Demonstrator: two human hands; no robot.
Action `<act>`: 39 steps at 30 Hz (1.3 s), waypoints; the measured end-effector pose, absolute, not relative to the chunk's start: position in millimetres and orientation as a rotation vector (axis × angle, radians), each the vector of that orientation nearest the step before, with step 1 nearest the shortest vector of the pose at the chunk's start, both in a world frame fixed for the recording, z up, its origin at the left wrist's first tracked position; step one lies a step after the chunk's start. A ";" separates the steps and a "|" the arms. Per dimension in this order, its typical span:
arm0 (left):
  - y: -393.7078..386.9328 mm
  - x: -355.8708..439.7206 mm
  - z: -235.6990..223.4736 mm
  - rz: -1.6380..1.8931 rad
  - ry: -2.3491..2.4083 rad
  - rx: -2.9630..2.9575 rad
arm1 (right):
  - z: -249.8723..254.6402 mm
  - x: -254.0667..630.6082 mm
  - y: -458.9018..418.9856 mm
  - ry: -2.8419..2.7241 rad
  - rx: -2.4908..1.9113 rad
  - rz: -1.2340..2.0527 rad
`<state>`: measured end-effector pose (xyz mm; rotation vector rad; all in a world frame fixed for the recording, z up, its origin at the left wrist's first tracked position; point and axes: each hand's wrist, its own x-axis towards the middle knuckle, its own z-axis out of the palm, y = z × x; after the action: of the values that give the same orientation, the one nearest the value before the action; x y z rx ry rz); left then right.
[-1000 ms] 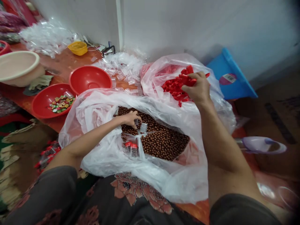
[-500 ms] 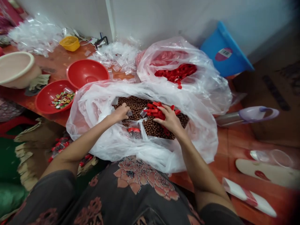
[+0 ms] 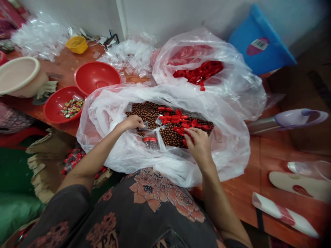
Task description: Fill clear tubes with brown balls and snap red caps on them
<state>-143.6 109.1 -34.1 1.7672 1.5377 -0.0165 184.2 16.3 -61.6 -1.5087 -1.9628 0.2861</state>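
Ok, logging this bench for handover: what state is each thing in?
Left hand: pinching a small clear packet
Right hand: curled over red plastic caps
Brown balls: loose in an open plastic bag
Second plastic bag: open, holding more red caps
Two small jars: red-capped
Red bowl: holding wrapped sweets
Blue basin: tilted

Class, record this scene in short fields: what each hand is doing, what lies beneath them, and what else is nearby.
Left hand: fingers pinch a small clear packet.
Right hand: fingers rest on red caps lying over brown balls.
Container: white plastic bag around the balls, with red-capped clear tubes beside the hands.
Nearby: red bowl of wrapped sweets, second red bowl, clear bag of more red caps.
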 end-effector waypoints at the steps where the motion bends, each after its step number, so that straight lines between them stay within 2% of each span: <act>1: 112.0 -140.2 -36.1 -0.019 1.520 1.726 | -60.0 181.3 14.7 -1.949 -1.525 0.266; 9: 127.7 -96.3 -54.0 0.265 1.460 1.480 | -57.9 175.6 14.2 -1.879 -1.619 0.433; 20: 115.6 -65.6 -71.9 0.604 1.238 1.215 | -66.5 155.6 27.6 -2.068 -1.726 0.446; 24: 117.3 -76.2 -65.7 0.543 1.263 1.218 | -64.5 162.6 25.6 -2.064 -1.774 0.457; 29: 130.5 -93.6 -56.1 0.230 1.485 1.292 | -67.0 166.6 21.5 -2.124 -1.729 0.454; 33: 137.2 -79.8 -58.1 0.253 1.477 1.287 | -68.6 161.2 19.8 -1.889 -1.614 0.544; 39: 124.0 -63.2 -60.1 0.424 1.323 1.246 | -60.6 162.4 12.6 -1.002 -1.397 0.901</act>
<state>-63.2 124.0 -60.1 1.2465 1.3234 0.4242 162.4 12.6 -60.6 -1.3967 -1.0024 0.9014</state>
